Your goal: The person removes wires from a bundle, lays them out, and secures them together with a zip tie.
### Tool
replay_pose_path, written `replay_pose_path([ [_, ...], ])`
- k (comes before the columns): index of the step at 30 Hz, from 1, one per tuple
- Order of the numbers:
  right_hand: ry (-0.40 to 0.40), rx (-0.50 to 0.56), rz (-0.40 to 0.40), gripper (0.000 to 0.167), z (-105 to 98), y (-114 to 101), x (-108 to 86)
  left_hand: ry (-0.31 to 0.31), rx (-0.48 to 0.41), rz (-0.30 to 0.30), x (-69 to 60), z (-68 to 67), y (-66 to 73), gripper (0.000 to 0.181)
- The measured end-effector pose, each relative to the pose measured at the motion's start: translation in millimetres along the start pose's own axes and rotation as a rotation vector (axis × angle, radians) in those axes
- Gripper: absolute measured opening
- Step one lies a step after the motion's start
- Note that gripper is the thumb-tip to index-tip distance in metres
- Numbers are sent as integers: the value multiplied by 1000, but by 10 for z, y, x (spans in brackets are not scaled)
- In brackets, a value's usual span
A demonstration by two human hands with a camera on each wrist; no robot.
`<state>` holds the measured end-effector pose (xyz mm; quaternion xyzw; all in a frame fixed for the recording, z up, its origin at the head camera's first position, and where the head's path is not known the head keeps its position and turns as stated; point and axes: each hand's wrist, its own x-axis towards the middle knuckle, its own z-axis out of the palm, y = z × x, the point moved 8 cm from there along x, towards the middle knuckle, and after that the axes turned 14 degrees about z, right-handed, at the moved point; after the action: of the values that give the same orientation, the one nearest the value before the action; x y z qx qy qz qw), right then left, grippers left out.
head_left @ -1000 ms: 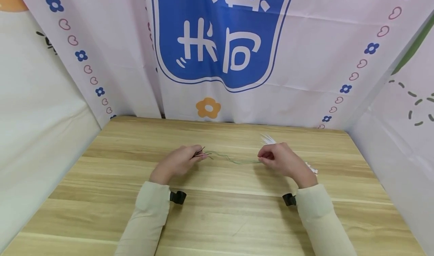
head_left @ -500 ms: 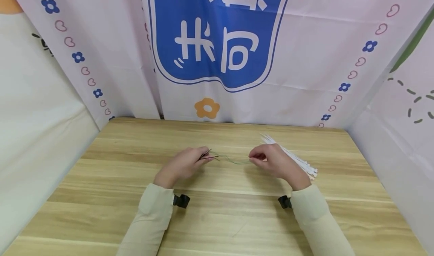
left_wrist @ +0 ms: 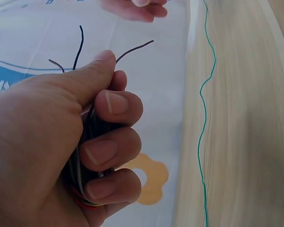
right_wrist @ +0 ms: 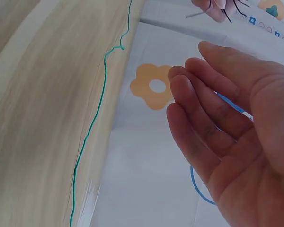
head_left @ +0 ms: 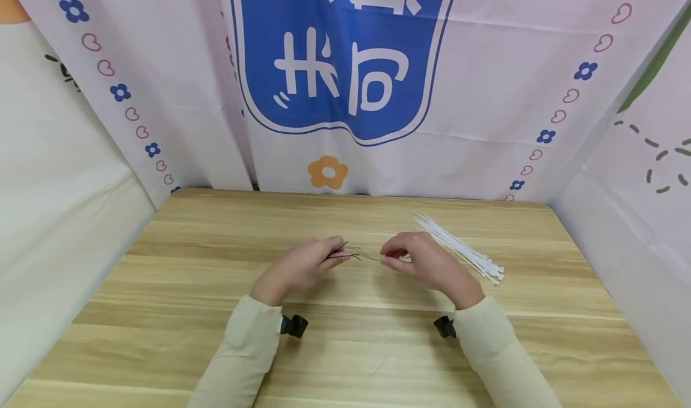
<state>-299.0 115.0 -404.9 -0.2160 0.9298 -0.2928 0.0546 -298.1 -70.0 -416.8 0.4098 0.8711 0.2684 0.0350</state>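
My left hand (head_left: pixel 305 264) grips a bundle of thin electrical wires (left_wrist: pixel 75 177), mostly dark with some grey, red and yellow. Their loose ends stick out past the thumb towards the right hand. A green wire (left_wrist: pixel 200 94) lies wavy along the table, apart from the left fingers in the left wrist view. My right hand (head_left: pixel 432 264) hovers over the table facing the left one, a short gap between them. In the right wrist view its fingers (right_wrist: pixel 194 137) are relaxed and bent a little, holding nothing. The green wire runs beside and below them. Both hands hide parts of it in the head view.
A bundle of white cable ties (head_left: pixel 464 249) lies on the wooden table (head_left: pixel 345 354) behind and right of the right hand. A printed cloth (head_left: pixel 486 96) hangs along the back edge, with more pale cloth at both sides.
Both hands have moved inwards, closer together, the left with its wires and the right further. More of the cable ties shows now. The green wire has stayed put.
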Motion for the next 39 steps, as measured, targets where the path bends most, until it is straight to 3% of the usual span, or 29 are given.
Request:
replay_pose_path([
  [16, -2, 12, -79, 17, 133, -213, -26, 6, 19, 71, 69, 45, 200, 20],
  [23, 10, 32, -106, 15, 153, -284, -38, 3, 16, 109, 98, 90, 224, 21],
  [29, 19, 32, -119, 11, 187, -307, -35, -2, -7, 99, 105, 117, 219, 20],
  [39, 99, -8, -180, 6, 160, -362, -56, -27, 55, 93, 111, 154, 219, 18],
])
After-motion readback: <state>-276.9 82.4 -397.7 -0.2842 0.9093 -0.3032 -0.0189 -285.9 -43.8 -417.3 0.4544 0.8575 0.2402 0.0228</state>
